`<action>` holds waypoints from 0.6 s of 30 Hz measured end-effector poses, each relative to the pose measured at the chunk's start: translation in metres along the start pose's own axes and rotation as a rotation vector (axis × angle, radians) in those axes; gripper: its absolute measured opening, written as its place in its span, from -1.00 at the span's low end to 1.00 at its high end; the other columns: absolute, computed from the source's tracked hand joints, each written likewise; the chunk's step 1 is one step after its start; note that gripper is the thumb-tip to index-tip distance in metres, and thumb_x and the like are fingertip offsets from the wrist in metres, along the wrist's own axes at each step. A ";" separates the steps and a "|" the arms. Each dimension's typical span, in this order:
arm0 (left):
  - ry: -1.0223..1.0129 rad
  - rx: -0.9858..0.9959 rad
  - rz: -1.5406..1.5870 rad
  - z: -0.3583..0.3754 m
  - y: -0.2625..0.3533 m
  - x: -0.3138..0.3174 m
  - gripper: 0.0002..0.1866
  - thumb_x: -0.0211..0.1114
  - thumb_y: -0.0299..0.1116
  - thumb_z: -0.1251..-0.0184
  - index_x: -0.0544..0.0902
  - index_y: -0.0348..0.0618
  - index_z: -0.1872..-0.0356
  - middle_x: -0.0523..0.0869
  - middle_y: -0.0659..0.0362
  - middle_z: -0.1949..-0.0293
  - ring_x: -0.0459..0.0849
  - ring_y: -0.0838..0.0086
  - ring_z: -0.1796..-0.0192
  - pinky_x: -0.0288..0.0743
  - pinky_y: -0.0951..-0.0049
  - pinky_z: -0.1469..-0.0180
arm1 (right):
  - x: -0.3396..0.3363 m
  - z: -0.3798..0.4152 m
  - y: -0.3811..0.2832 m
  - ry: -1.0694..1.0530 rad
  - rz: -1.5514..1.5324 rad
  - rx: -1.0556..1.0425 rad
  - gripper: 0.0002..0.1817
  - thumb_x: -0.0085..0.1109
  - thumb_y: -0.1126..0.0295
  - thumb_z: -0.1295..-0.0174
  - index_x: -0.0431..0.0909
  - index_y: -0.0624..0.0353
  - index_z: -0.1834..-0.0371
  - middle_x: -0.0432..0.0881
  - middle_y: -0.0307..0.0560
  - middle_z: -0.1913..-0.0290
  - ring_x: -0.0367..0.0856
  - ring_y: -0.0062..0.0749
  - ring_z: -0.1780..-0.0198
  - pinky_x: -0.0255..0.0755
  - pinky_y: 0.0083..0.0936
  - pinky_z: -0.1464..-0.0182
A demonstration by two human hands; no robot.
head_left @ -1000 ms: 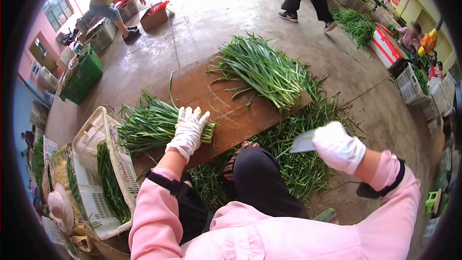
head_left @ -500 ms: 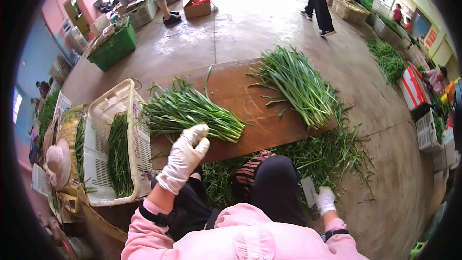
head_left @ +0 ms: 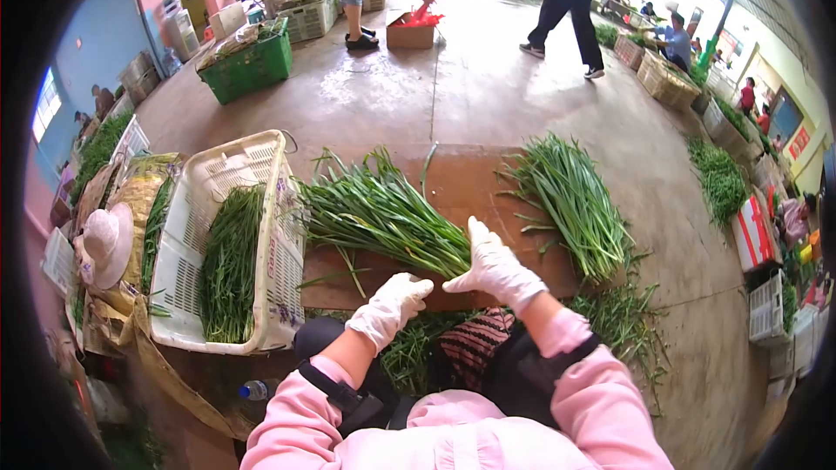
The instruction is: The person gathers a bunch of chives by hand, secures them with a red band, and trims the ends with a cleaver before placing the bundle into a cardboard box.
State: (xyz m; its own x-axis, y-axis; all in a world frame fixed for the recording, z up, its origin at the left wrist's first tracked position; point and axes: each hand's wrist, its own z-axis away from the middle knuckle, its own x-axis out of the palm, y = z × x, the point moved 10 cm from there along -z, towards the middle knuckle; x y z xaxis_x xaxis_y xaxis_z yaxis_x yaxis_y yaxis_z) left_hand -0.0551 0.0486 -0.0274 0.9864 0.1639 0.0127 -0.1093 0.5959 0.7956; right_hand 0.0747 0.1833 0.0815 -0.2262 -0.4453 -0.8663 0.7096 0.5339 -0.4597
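On the brown board [head_left: 470, 176] lie two bunches of long green stalks. The left bunch [head_left: 383, 213] points its pale cut ends toward my right hand [head_left: 495, 268], whose gloved palm rests against those ends with thumb and fingers spread. My left hand [head_left: 390, 306], also in a white glove, is near the board's front edge, just below the same bunch; its fingers are curled together, and anything inside them is hidden. The right bunch [head_left: 576, 209] lies apart from both hands.
A white crate [head_left: 279, 270] with greens stands left of the board. Cut scraps [head_left: 623, 331] cover the floor at the right and below. A pink hat [head_left: 106, 245] is at far left. Two people stand beyond, near a cardboard box [head_left: 411, 33].
My right hand has risen from the floor at the right, where it was by a blade, to the left bunch's ends. My left hand has moved down off the bunch. The view has shifted.
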 end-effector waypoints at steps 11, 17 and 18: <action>0.007 0.030 0.072 0.005 0.013 0.009 -0.44 0.41 -0.07 -0.39 0.54 -0.20 -0.27 0.64 0.02 -0.13 0.65 0.17 -0.09 0.48 -0.02 -0.20 | 0.040 -0.028 -0.003 0.068 0.031 0.103 0.40 0.76 0.13 0.24 -0.02 0.13 -0.68 0.66 0.18 -0.16 0.62 0.00 -0.28 0.53 -0.17 -0.27; 0.160 0.020 -0.080 0.011 0.018 -0.006 -0.39 0.39 -0.07 -0.41 0.51 -0.23 -0.33 0.67 -0.01 -0.12 0.69 0.20 -0.01 0.57 0.09 -0.11 | 0.052 -0.027 0.011 0.162 -0.077 0.186 0.05 0.63 0.17 0.05 0.25 0.03 -0.56 0.72 0.19 -0.07 0.70 0.06 -0.15 0.57 -0.15 -0.16; 0.210 -0.043 -0.084 0.016 0.015 -0.011 -0.40 0.39 -0.09 -0.42 0.51 -0.25 -0.33 0.68 -0.01 -0.10 0.71 0.23 0.02 0.61 0.15 -0.07 | 0.046 -0.024 0.008 0.196 -0.145 0.138 -0.03 0.61 0.19 0.02 0.30 0.04 -0.50 0.72 0.17 -0.08 0.71 0.06 -0.12 0.58 -0.16 -0.15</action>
State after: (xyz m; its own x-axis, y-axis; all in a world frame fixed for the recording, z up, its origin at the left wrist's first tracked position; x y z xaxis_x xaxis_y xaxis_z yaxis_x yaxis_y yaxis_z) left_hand -0.0651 0.0431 -0.0059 0.9455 0.2697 -0.1826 -0.0374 0.6469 0.7617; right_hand 0.0543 0.1842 0.0338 -0.4476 -0.3552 -0.8207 0.7416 0.3653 -0.5626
